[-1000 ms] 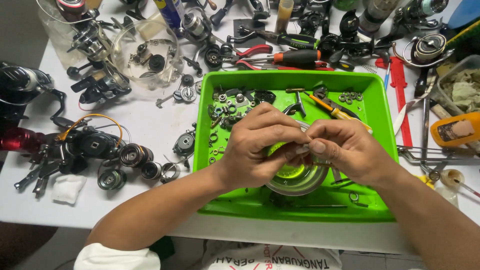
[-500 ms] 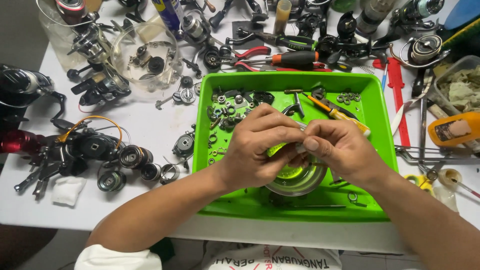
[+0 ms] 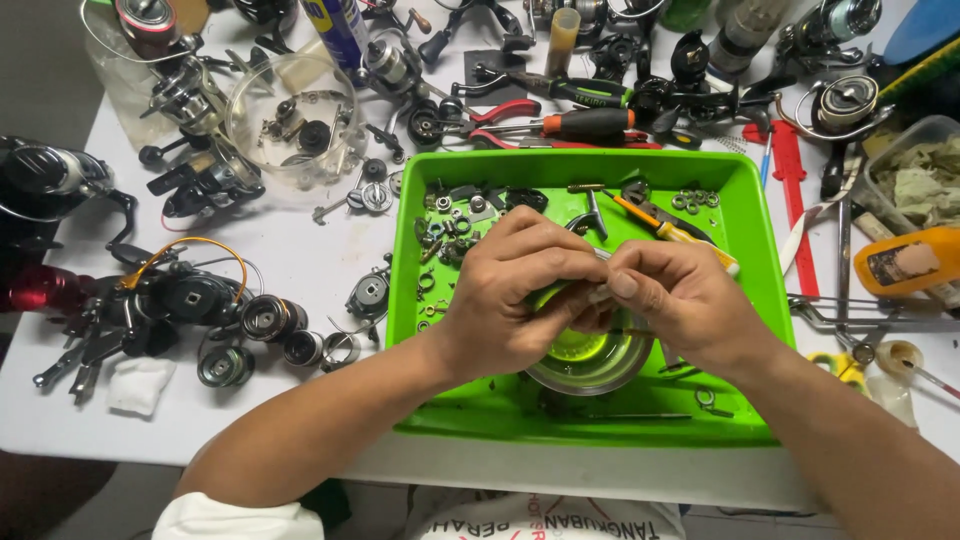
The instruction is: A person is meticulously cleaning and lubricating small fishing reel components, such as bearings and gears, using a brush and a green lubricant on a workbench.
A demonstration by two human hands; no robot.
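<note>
Both of my hands meet over a bright green plastic tray (image 3: 760, 200) on a white table. My left hand (image 3: 510, 295) and my right hand (image 3: 680, 300) pinch together a small metal part (image 3: 598, 292) between their fingertips; the part is mostly hidden by the fingers. Just under the hands a small clear bowl of yellow-green liquid (image 3: 590, 360) stands in the tray. The tray's far half holds several small washers, screws and gears (image 3: 450, 225) and a yellow-handled screwdriver (image 3: 672, 232).
Dismantled fishing reels and spools (image 3: 190, 300) lie left of the tray, with a clear round bowl of parts (image 3: 292, 120) behind them. Pliers and an orange-handled screwdriver (image 3: 585, 122) lie beyond the tray. An orange bottle (image 3: 905, 262) and a tub of rags (image 3: 925, 180) stand at the right.
My hands stay over the bowl; the fingertips have shifted slightly on the small part. Nothing else has moved.
</note>
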